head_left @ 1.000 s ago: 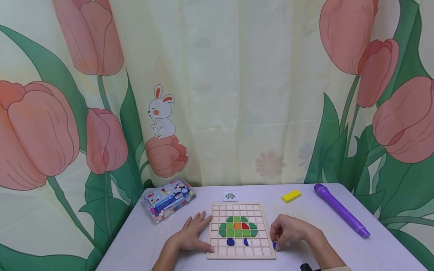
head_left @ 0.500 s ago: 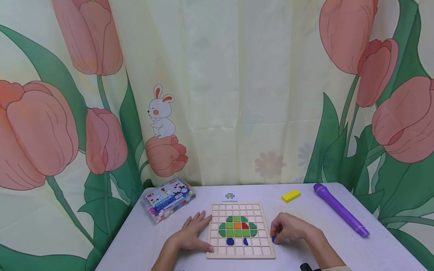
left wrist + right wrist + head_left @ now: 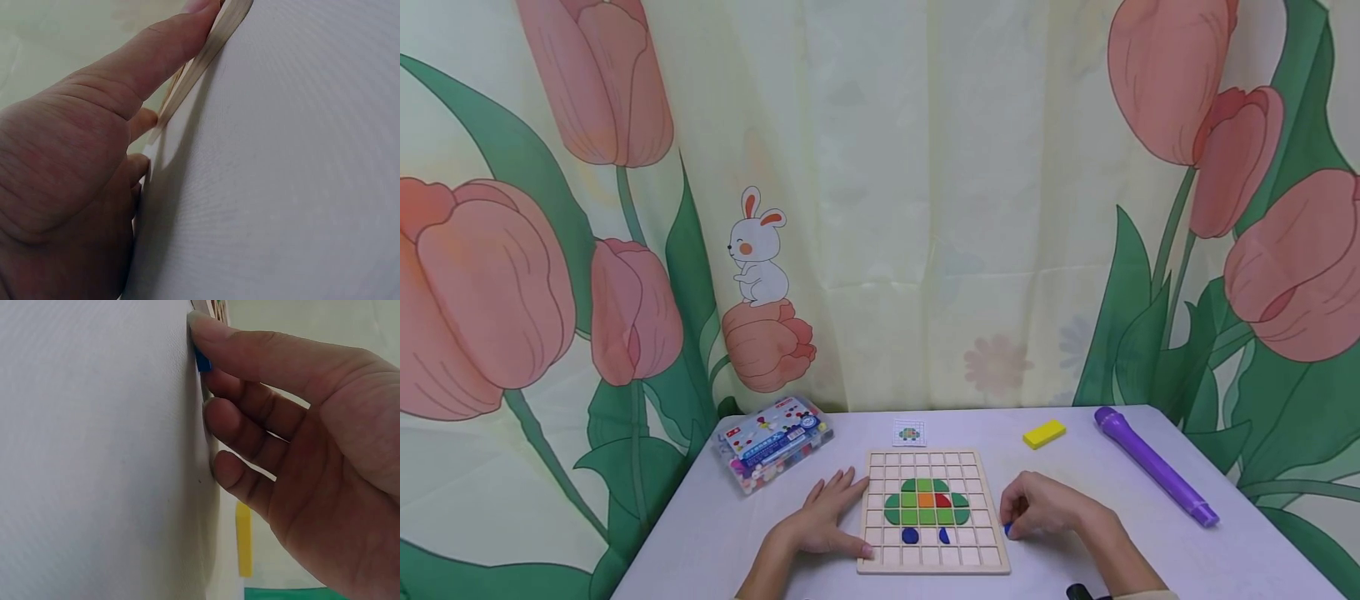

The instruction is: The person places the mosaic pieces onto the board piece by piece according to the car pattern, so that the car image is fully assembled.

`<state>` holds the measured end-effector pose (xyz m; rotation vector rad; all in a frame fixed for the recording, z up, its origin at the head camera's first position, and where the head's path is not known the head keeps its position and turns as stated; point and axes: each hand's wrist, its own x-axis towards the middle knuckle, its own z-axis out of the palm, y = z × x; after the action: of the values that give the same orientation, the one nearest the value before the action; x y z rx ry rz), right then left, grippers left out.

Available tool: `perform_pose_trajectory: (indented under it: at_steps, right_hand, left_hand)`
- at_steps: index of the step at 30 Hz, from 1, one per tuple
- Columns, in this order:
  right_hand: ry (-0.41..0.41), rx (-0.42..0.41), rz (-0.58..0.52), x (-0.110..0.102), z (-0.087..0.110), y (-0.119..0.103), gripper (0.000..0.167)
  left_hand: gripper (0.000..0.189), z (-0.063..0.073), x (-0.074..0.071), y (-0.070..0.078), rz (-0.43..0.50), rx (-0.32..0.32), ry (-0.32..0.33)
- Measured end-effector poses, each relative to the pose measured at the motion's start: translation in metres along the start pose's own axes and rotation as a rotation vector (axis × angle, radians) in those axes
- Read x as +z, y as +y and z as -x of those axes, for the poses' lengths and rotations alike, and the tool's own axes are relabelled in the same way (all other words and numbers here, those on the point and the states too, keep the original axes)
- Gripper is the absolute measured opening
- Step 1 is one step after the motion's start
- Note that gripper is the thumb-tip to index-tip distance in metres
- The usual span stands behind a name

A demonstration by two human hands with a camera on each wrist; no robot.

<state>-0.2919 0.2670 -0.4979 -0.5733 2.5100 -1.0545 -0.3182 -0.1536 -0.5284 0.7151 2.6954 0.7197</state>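
Observation:
A wooden grid board (image 3: 934, 569) lies on the table, with green tiles (image 3: 909, 516), an orange tile (image 3: 926, 500) and a red tile (image 3: 942, 500) grouped in its middle. Below that group sit a blue round shape (image 3: 910, 536) and a blue half-round tile (image 3: 943, 536). My left hand (image 3: 820, 521) rests at the board's left edge, fingers spread and thumb on the frame. Just beyond the right edge, my right hand (image 3: 1045, 504) pinches a small blue tile (image 3: 203, 361) at table level. Fingers cover most of this tile, so its outline cannot be told.
A small pattern card (image 3: 910, 432) lies behind the board. At the back left stands a clear plastic box (image 3: 778, 442) with a printed label. A yellow block (image 3: 1044, 434) and a purple microphone-shaped stick (image 3: 1153, 467) lie to the right. A patterned curtain (image 3: 880, 333) hangs behind the table.
My right hand has shifted slightly away from me along the board's right side, and the blue tile has moved with it. The left hand and the board stay in place.

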Motion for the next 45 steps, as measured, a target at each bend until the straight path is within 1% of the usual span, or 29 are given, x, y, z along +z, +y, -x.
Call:
perform_pose_trajectory:
  at_steps: [5, 13, 19, 29, 32, 36, 40, 45]
  right_hand:
    - [0.0, 0.013, 0.013, 0.0, 0.001, 0.0, 0.014]
    - [-0.006, 0.009, 0.019, 0.0, 0.001, 0.0, 0.015]
    - [0.016, 0.007, 0.025, 0.0, 0.001, -0.001, 0.017]
    - [0.065, -0.057, -0.066, -0.004, -0.002, -0.007, 0.008]
    - [0.072, -0.092, -0.082, -0.003, -0.004, -0.01, 0.006]
    - [0.086, -0.122, -0.091, 0.0, -0.006, -0.016, 0.009]
    - [0.101, -0.116, -0.102, 0.004, -0.008, -0.02, 0.013]
    - [0.103, -0.152, -0.1, 0.009, -0.011, -0.022, 0.016]
  left_hand:
    - [0.113, 0.0, 0.0, 0.0, -0.006, 0.005, 0.005]
    - [0.113, 0.001, 0.001, 0.0, -0.006, 0.005, 0.008]
    - [0.113, 0.0, 0.002, -0.001, -0.007, 0.012, 0.012]
    - [0.113, -0.001, 0.001, -0.002, -0.007, 0.006, 0.004]
    - [0.113, 0.0, 0.0, -0.001, -0.005, 0.007, 0.005]
    - [0.112, 0.001, 0.0, 0.0, -0.005, 0.012, 0.008]
    - [0.112, 0.001, 0.001, 0.0, -0.008, 0.012, 0.007]
    - [0.112, 0.001, 0.0, 0.0, -0.009, 0.009, 0.004]
